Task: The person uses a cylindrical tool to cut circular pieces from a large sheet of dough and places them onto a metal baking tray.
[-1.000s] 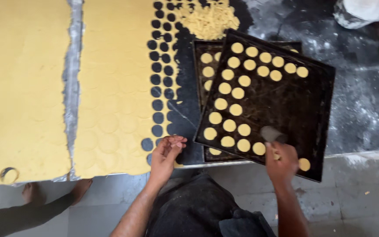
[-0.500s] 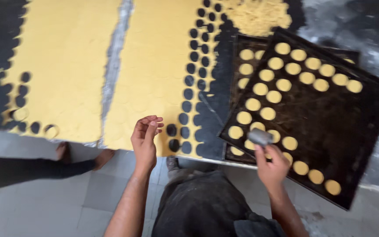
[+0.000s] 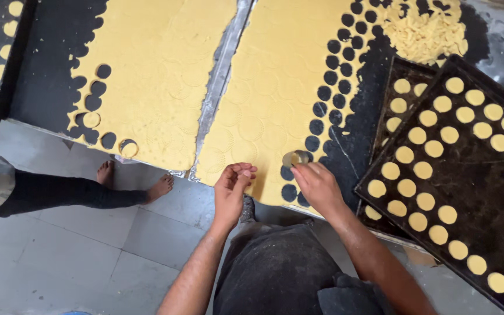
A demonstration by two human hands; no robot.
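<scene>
- Right hand (image 3: 317, 185) pinches a small round metal cutter (image 3: 296, 158) at the fingers, cutter sits on the near edge of the right dough sheet (image 3: 275, 99), at about 11 o'clock from the hand.
- Left hand (image 3: 233, 188) holds nothing, fingers curled loosely together, tips hovering at the sheet's near edge, just at 9 o'clock of the cutter; cannot tell if they touch the dough.
- Right dough sheet: yellow, flat, faint ring marks pressed in, rows of round cut-out holes (image 3: 326, 93) along its 3 o'clock side showing the dark worktop (image 3: 361, 122) below.
- Left dough sheet (image 3: 164, 70) lies at 9 o'clock of it, split off by a thin floury gap (image 3: 220, 76); a few holes at its left side.
- Dark baking tray (image 3: 485, 204) at 3 o'clock of the right hand, tilted, stacked over another tray, carrying rows of dough discs (image 3: 418, 201).
- Pile of dough scraps (image 3: 424, 35) at 1 o'clock, far end of the worktop.
- Another person's bare feet (image 3: 160, 188) on the tiled floor (image 3: 88, 251) at 9 o'clock of the left hand, well apart.
</scene>
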